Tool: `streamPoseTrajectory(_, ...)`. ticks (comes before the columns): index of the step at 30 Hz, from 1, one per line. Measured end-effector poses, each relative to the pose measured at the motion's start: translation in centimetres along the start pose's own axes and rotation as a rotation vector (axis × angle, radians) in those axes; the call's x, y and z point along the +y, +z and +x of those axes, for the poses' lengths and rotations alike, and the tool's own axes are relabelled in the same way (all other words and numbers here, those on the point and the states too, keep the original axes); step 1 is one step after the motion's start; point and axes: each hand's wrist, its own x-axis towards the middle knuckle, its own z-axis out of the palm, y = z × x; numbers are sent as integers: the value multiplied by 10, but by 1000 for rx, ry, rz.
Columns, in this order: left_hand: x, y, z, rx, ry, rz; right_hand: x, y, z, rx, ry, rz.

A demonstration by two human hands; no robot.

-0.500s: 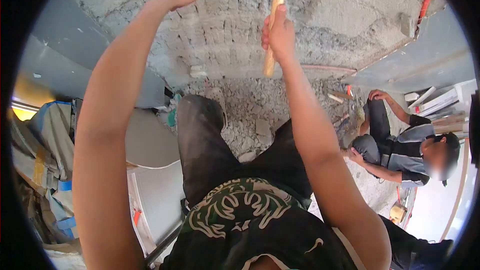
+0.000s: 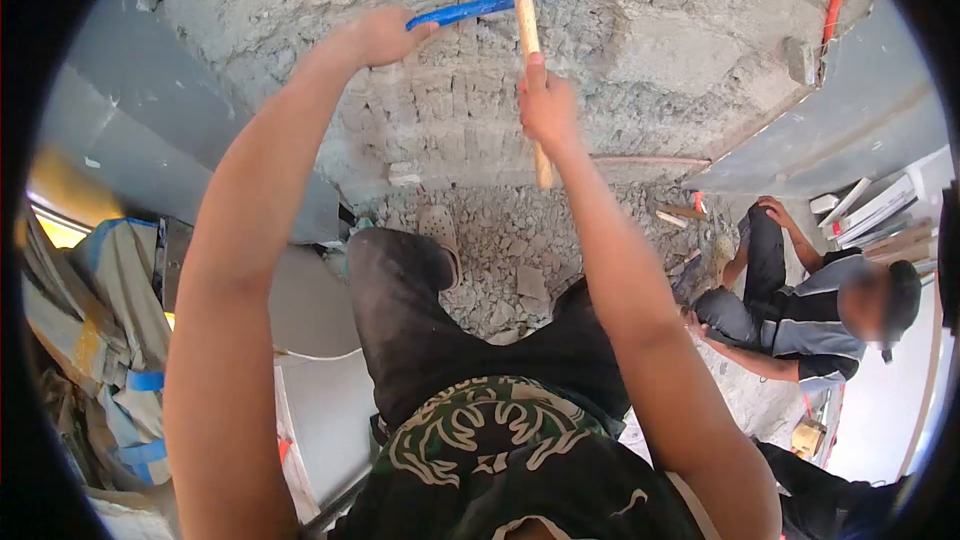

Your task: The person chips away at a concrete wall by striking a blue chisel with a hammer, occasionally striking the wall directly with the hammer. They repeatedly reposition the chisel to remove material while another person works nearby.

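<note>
My left hand is raised against a rough grey plastered wall and grips a blue chisel that lies nearly level, pointing right. My right hand grips the wooden handle of a hammer. The hammer's metal head meets the right end of the chisel. Exposed brickwork shows in the wall just below the chisel.
Broken rubble covers the floor at the wall's foot, by my raised foot. A co-worker crouches at the right beside white boards. An orange conduit runs up the wall. Covered bags stand at the left.
The hammer head, cut off at the top edge before, has come down onto the chisel's end. The view has tilted, so the chisel and both hands sit lower in the picture.
</note>
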Motion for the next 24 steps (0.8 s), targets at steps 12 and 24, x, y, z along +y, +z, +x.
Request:
streamPoseTrajectory(12,-8,-58,5,-158,-273,-518,-71,-17,-52,71,-310,521)
streamPoseTrajectory(24,-23,-40,19,-67,-208,-262,-52,-15,0,278,-625,207)
